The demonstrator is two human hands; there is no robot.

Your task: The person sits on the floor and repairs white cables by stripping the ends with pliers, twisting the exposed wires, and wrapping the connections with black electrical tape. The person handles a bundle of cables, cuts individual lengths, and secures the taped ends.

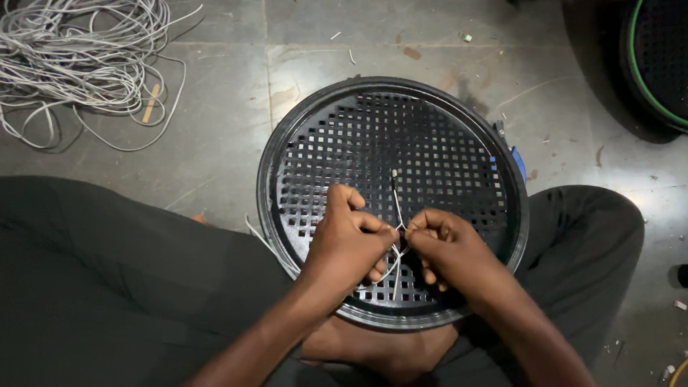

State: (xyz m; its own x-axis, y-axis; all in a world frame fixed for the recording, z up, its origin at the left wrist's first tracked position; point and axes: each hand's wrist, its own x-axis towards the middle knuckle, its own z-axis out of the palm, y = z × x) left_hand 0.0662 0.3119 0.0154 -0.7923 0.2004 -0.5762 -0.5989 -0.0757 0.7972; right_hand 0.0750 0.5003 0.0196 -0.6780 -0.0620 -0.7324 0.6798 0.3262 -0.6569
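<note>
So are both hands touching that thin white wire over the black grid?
Touching. The head view shows the left hand and right hand both pinching the white wire above the round grid.

Both bare forearms come up from the bottom of the view and angle toward each other, so the two hands meet near the middle. The left hand [349,240] is curled into a loose fist, knuckles up, its thumb and forefinger pinched together at the inner side. The right hand [446,247] mirrors it, fingers folded under the palm, thumb pressed against the forefinger tip. The pinching fingertips of the two hands are almost touching. Both wrists are roughly straight, in line with the forearms. Below them lie the person's crossed legs and a bare foot.
</note>
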